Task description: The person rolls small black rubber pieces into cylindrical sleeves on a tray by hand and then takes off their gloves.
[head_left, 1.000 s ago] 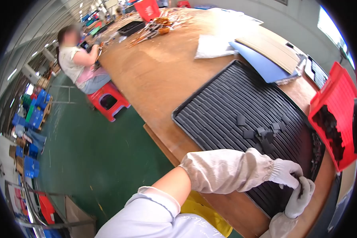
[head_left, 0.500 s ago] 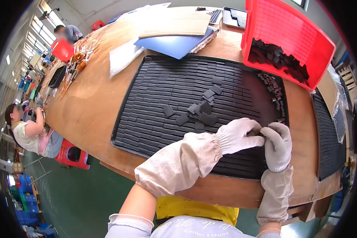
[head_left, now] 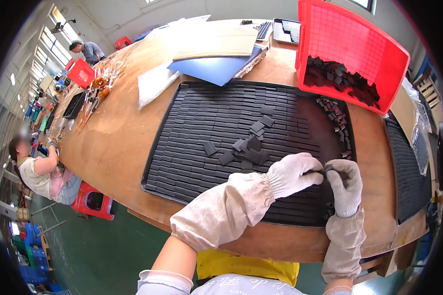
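Note:
Both my hands wear whitish knit gloves and meet over the right side of a large black tray (head_left: 147, 167). My left hand (head_left: 296, 174) is closed in a pinch, its fingertips against those of my right hand (head_left: 345, 188). Between them shows a small dark piece (head_left: 328, 167), mostly hidden by the gloves. Rows of flat black strips (head_left: 216, 115) fill most of the tray. Loose black square pieces (head_left: 253, 143) lie scattered on top of the rows. Small curled black pieces (head_left: 337, 118) are heaped along the tray's right edge.
A red bin (head_left: 352, 32) lies tilted at the back right, holding many black pieces. Behind the tray are a blue sheet (head_left: 209, 65), cardboard (head_left: 216, 43) and a white bag (head_left: 152, 86). Another black tray (head_left: 407, 172) stands at right. Two people sit or work at left.
The view has tilted slightly, so the table sits lower in it. My hands stay together at the tray's right side; the right fingers have curled more around the small dark piece.

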`<move>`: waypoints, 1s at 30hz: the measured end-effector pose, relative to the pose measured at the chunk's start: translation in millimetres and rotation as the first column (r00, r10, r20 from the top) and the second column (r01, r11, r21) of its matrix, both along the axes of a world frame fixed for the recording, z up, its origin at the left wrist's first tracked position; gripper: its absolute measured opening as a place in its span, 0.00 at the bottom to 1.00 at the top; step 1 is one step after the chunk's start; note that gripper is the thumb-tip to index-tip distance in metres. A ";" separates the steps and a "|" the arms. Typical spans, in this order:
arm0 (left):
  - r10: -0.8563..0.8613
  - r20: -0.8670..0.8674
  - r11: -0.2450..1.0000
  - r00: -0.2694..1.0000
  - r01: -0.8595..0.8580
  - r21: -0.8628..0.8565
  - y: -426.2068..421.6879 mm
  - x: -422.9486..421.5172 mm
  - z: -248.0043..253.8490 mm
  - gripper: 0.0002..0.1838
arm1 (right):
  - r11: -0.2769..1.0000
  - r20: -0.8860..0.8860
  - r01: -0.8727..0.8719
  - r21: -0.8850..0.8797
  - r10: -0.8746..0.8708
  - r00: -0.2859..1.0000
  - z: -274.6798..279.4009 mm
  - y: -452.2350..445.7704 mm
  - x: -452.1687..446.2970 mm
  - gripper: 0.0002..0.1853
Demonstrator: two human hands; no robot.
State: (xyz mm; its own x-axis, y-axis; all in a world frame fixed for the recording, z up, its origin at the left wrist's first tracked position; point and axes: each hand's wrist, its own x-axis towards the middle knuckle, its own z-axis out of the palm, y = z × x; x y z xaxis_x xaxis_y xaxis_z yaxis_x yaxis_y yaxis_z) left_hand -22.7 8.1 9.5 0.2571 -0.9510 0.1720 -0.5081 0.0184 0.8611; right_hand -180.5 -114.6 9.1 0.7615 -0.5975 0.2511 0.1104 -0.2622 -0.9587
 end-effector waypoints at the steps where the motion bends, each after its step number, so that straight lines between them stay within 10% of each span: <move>1: -0.026 -0.006 1.000 1.000 0.026 -0.003 -0.2 0.7 0.5 0.15 | 1.000 0.004 -0.002 -0.001 0.002 1.000 -0.5 0.0 -0.2 0.10; 10: 0.012 -0.109 1.000 0.994 -0.010 0.019 2.1 1.2 8.1 0.17 | 1.000 -0.035 -0.010 0.005 0.011 0.999 0.1 -3.9 2.2 0.07; 17: 0.034 -0.227 0.999 0.973 -0.027 0.035 0.8 0.0 8.3 0.15 | 0.912 0.015 -0.006 -0.409 0.013 1.000 7.5 -8.1 3.8 0.09; 21: 0.194 0.150 0.977 0.970 -0.177 -0.122 1.2 3.9 5.8 0.13 | 0.961 0.000 0.275 0.039 -0.276 0.961 12.8 -12.2 -3.3 0.09; 24: 0.357 0.235 0.910 0.904 -0.281 -0.304 -6.9 20.1 -3.6 0.11 | 0.942 0.089 0.328 0.066 -0.333 0.939 14.5 -20.1 -6.0 0.09; 30: 0.321 0.704 0.925 0.633 -0.370 -0.088 -66.8 83.9 27.5 0.12 | 0.932 0.149 0.360 -0.031 -0.352 0.924 3.2 -30.9 -4.4 0.07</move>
State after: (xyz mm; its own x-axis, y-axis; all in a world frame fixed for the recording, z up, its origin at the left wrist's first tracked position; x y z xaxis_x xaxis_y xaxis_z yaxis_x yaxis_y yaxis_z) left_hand 61.3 -58.7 36.9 0.3982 -0.8320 0.3863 -0.9137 -0.3226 0.2470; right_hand -184.9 -145.5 12.3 0.4564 -0.8044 0.3803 0.1300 -0.3626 -0.9229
